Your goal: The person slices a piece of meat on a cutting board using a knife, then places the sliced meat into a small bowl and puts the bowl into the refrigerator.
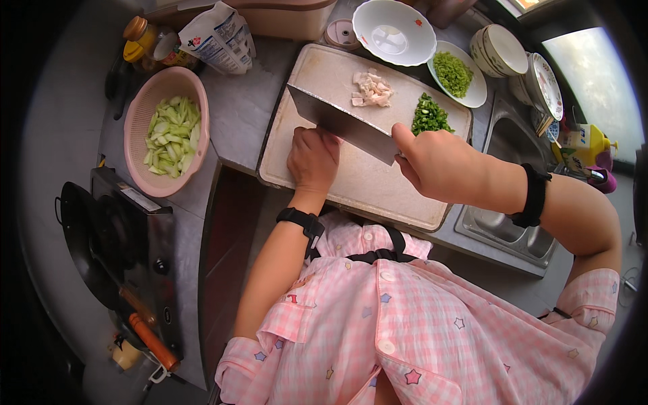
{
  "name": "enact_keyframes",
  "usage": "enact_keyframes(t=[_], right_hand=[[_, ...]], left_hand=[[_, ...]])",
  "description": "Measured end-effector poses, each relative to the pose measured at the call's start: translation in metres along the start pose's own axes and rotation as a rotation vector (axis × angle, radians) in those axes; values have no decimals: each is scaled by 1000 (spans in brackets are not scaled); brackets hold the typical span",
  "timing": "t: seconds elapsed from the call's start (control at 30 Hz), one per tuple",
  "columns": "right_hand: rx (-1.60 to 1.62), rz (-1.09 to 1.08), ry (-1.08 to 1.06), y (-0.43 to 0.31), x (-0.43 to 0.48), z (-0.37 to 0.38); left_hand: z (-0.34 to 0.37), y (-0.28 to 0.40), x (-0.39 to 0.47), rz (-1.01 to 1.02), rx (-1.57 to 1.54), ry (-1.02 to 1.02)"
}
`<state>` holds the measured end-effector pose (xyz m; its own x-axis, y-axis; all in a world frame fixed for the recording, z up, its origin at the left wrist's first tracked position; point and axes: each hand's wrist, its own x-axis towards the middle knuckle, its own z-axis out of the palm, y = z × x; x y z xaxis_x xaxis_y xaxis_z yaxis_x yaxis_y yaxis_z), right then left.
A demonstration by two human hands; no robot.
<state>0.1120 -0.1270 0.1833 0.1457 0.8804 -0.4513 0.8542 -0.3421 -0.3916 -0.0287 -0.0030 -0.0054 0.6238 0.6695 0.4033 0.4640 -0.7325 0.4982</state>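
Note:
My right hand grips the handle of a wide-bladed cleaver, whose blade slants across the cutting board. Against the board, with fingers curled beside the blade, my left hand presses on a small pinkish piece, mostly hidden by the hand and blade. Beyond the cleaver lies a small heap of pale, cut meat. Chopped dark green vegetable is piled near the board's right side.
A pink colander holds sliced pale green vegetable at left, above a stove with a black wok. Behind the board are a white bowl and a plate of chopped greens. Stacked bowls and a steel sink stand right.

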Motion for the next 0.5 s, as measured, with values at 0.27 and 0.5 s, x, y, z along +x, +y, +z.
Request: enact_keyframes(t=[0.27, 0.5], right_hand=[[-33, 44, -16, 3, 29, 16], [53, 5, 169, 5, 45, 42]], left_hand=[[2, 1, -1, 61, -6, 43], [5, -1, 1, 52, -20, 48]])
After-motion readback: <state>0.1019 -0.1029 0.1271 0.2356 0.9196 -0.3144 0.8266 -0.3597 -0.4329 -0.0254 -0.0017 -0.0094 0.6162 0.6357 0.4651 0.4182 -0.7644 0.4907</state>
